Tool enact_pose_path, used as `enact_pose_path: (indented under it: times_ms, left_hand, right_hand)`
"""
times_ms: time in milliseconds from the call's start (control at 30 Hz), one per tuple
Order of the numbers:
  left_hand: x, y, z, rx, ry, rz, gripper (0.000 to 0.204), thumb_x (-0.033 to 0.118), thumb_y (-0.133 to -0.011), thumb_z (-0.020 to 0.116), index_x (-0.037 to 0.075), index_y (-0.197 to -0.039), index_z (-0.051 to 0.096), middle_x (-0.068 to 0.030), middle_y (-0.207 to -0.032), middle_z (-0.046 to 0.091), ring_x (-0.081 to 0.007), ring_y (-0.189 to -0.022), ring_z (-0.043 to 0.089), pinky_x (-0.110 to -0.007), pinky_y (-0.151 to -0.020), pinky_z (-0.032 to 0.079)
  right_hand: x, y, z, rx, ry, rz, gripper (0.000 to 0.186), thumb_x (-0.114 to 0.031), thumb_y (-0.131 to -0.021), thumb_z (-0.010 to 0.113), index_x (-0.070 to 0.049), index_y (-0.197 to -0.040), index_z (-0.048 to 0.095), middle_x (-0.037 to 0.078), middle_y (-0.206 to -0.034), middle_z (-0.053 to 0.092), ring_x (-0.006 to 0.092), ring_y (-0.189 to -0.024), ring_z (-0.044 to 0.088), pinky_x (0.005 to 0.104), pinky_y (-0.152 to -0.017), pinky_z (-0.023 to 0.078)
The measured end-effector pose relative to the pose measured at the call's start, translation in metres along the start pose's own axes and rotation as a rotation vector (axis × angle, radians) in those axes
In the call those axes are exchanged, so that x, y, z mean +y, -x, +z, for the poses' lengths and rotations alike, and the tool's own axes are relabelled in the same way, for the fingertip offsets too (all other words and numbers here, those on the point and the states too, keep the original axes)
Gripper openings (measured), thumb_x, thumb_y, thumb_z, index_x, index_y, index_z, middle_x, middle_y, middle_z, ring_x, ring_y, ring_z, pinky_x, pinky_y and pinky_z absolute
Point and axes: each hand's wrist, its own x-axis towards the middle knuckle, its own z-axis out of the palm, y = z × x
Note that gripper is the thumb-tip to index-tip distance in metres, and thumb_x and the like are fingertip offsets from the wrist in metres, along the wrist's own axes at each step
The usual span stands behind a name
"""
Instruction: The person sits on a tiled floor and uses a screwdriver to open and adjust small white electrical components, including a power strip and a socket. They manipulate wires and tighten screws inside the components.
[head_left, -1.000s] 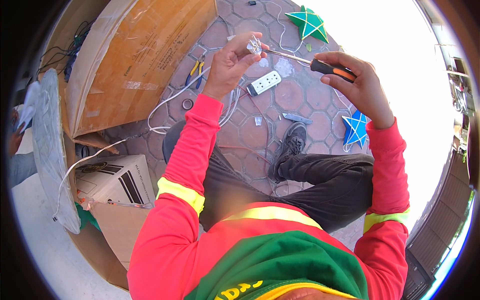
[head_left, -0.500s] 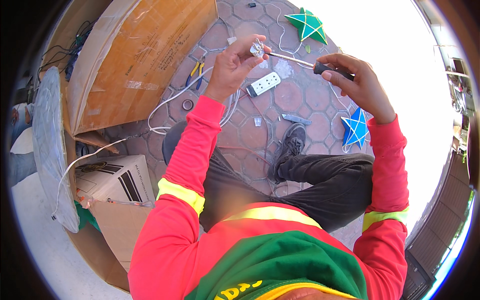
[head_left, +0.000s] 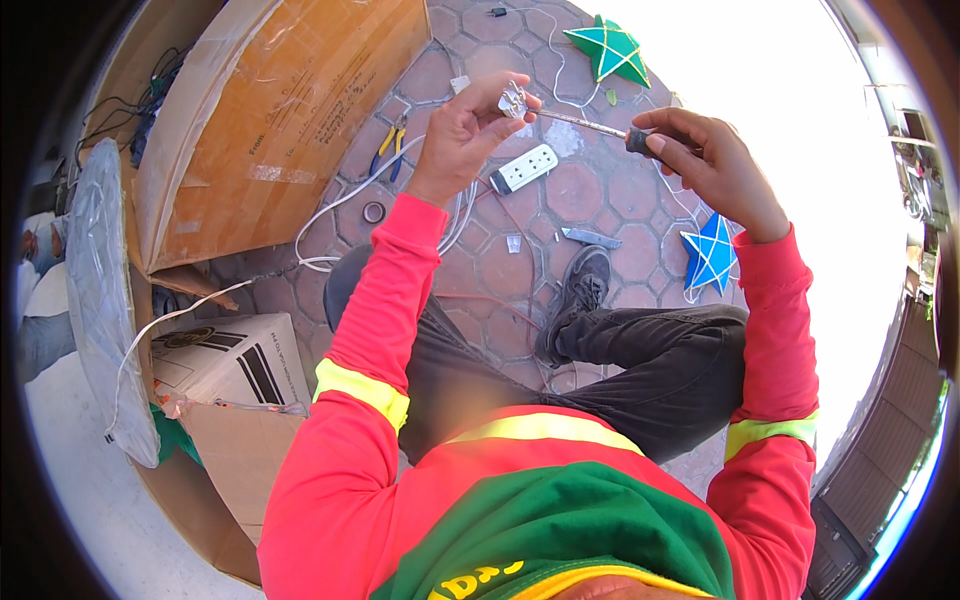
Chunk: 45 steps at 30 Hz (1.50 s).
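My left hand [head_left: 462, 140] is closed around a small whitish part with shiny metal pieces [head_left: 512, 101], held up over the paving at the far middle. What kind of part it is cannot be made out. From the right, my right hand [head_left: 715, 165] grips the dark handle of a screwdriver [head_left: 585, 124]. The shaft points left, and its tip reaches the small part by my left fingertips. Below the shaft, a white power strip [head_left: 525, 169] lies on the ground. Yellow-and-blue pliers [head_left: 389, 150] rest left of my left wrist.
A green star lantern [head_left: 608, 50] and a blue one [head_left: 709, 256] lie on the paving with their cords. A cutter knife [head_left: 591, 238] and a roll of tape [head_left: 374, 212] are near my feet. Large cardboard boxes [head_left: 300, 130] stand at left, with white cable [head_left: 318, 215] beside them.
My right fingers have shifted around the screwdriver handle, and less of the handle shows past them. My left hand keeps the small part in nearly the same spot.
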Motion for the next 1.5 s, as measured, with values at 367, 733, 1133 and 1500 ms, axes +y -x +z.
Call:
enact_pose_path:
  times_ms: [367,733,1133,1500]
  left_hand:
    - [-0.001,-0.001,0.005,-0.005,0.040,-0.012,0.043,-0.002,-0.094,0.062,0.004,-0.136,0.052,-0.0159,-0.118,0.068,-0.0191,-0.106,0.067,-0.032,-0.097,0.054]
    - [-0.008,-0.005,0.003,0.040,0.098,0.095,0.041,-0.007,-0.091,0.065,0.007,-0.128,0.053,-0.0178,-0.123,0.066,-0.0220,-0.109,0.068,-0.032,-0.096,0.056]
    - [-0.006,-0.006,0.003,0.037,0.040,0.081,0.038,-0.009,-0.090,0.064,0.006,-0.124,0.055,-0.0159,-0.122,0.067,-0.0206,-0.107,0.067,-0.032,-0.096,0.056]
    - [-0.010,-0.004,0.001,-0.010,-0.019,0.020,0.038,-0.007,-0.090,0.066,0.005,-0.125,0.055,-0.0132,-0.117,0.068,-0.0185,-0.106,0.067,-0.030,-0.095,0.055]
  right_hand:
    - [-0.001,0.002,-0.006,-0.069,-0.176,0.038,0.031,-0.018,-0.100,0.056,-0.003,-0.126,0.065,0.007,-0.094,0.068,0.0090,-0.072,0.065,0.0193,-0.059,0.052]
    - [-0.001,0.003,-0.005,0.066,-0.339,0.204,0.023,-0.017,-0.095,0.059,0.001,-0.105,0.071,-0.002,-0.078,0.064,0.0050,-0.069,0.056,0.0222,-0.064,0.046]
    - [0.016,-0.003,-0.001,0.049,-0.110,0.018,0.028,-0.019,-0.100,0.059,-0.004,-0.121,0.069,0.005,-0.089,0.071,0.0054,-0.067,0.061,0.0152,-0.050,0.042]
    - [0.013,-0.002,0.000,0.015,-0.224,0.050,0.026,-0.016,-0.095,0.066,-0.003,-0.118,0.069,0.007,-0.092,0.072,0.0086,-0.071,0.064,0.0207,-0.062,0.051]
